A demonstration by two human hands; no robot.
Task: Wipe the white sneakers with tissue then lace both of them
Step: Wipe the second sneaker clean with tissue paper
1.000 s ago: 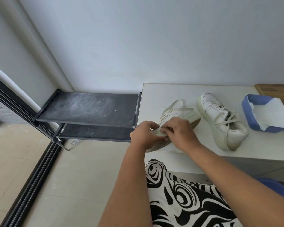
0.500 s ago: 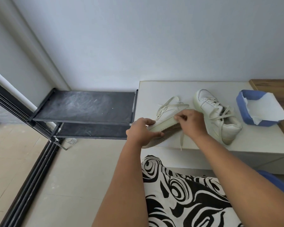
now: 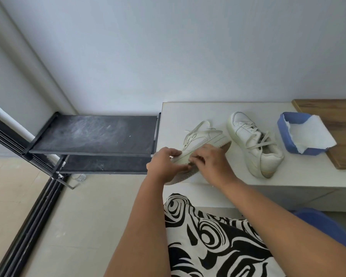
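Observation:
One white sneaker (image 3: 206, 139) lies tipped on its side at the front left corner of the white table (image 3: 212, 110), its tan sole toward me and loose laces trailing behind it. My left hand (image 3: 164, 163) grips its near end. My right hand (image 3: 210, 159) sits beside it with curled fingers pinching at the sole edge; what it pinches is hidden under the fingers. The second white sneaker (image 3: 252, 140) stands upright to the right, laced with loose ends. A blue tissue box (image 3: 302, 134) with white tissue sits further right.
A black two-tier shoe rack (image 3: 92, 134) stands left of the table against the wall. A wooden board (image 3: 338, 116) covers the table's far right. A black-and-white patterned cloth (image 3: 212, 242) lies over my lap, and a dark sliding-door track (image 3: 28, 222) runs along the floor.
My right hand slid back along the tipped sneaker from its far part to meet my left hand at the near end. The hanging lace seen half a second ago is out of sight.

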